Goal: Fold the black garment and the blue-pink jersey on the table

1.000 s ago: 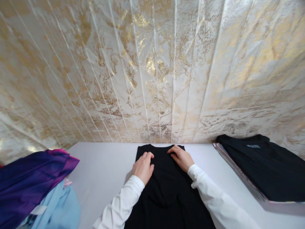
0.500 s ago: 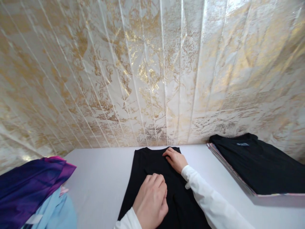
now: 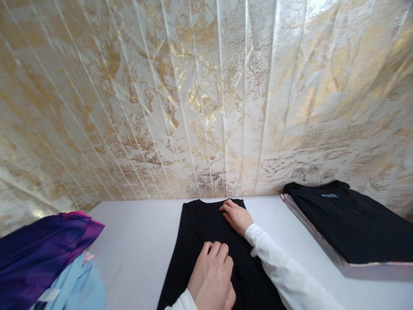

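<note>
A black garment (image 3: 183,249), folded long and narrow, lies on the white table with its neck edge at the far side. My right hand (image 3: 237,216) rests on its upper right part near the neckline, fingers spread and loosely bent, thumb side toward me. Nearer to me, my left hand (image 3: 213,275) is over the middle of the garment. Its knuckles are raised and its fingers slightly apart and bent downward; the fingertips are hidden behind the hand. No fabric shows gathered in either hand.
On the right lies a stack of folded clothes with a black T-shirt (image 3: 348,228) on top. At left are a purple and pink garment (image 3: 48,249) and a light blue garment (image 3: 77,286). The white table (image 3: 138,241) meets a gold-patterned curtain (image 3: 200,107) behind.
My left hand has slid a little to the right and toward me across the black garment, its fingers slightly more spread. The right hand has barely moved.
</note>
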Demonstrator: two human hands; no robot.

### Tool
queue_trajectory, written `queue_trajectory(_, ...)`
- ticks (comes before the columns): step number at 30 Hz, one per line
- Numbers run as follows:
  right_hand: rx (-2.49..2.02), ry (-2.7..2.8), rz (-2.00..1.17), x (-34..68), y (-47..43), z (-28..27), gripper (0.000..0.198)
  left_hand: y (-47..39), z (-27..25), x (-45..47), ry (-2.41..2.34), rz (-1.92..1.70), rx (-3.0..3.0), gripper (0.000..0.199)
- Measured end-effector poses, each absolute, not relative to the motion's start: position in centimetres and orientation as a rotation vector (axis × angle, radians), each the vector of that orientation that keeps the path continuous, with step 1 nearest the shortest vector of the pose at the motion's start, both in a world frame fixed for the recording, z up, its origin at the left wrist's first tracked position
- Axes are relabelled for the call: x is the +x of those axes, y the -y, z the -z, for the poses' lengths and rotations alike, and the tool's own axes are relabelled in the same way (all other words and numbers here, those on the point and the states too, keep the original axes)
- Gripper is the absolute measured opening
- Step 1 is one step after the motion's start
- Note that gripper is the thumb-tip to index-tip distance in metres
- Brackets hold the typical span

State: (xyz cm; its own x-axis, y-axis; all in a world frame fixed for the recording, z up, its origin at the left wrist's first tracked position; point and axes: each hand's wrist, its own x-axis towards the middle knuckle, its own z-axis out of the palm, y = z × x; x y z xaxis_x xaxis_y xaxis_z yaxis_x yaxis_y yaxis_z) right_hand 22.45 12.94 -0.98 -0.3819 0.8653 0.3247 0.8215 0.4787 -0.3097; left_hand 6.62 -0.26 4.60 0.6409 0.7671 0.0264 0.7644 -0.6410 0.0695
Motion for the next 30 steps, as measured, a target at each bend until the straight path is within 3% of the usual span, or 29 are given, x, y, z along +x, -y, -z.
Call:
queue_trajectory(3,-1.382,2.287,-0.121,22.3,-12.7,1.0,0.026,0.3,-4.4,6.7,-1.369,-0.089,2.728,0.027)
queue_trajectory(7,-1.379,2.233,-0.119,22.6,-12.8,0.9,0.030,-0.7,-3.4,6.0,-1.441,-0.303,2.689,0.024)
queue_trajectory(12,-1.491,2.090,-0.075,24.0,-13.7,1.0,0.039,-2.7,-1.2,4.2,-1.410,-0.258,2.682,0.062)
queue_trajectory(17,-1.594,2.166,-0.086,24.3,-13.7,2.7,0.043,-2.7,-0.6,4.0,-1.470,-0.151,2.567,0.074)
queue_trajectory(23,-1.732,2.254,-0.117,23.5,-13.6,3.0,0.055,-2.8,-1.1,4.3,-1.430,-0.203,2.532,0.071)
queue_trajectory(27,-1.735,2.309,-0.125,23.7,-11.5,1.0,0.060,-2.9,-1.1,2.4,-1.452,-0.403,2.485,0.053)
queue_trajectory(30,-1.613,2.385,-0.101,24.4,-7.1,0.1,0.061,-1.5,-0.6,-0.4,-1.468,-0.483,2.565,0.050)
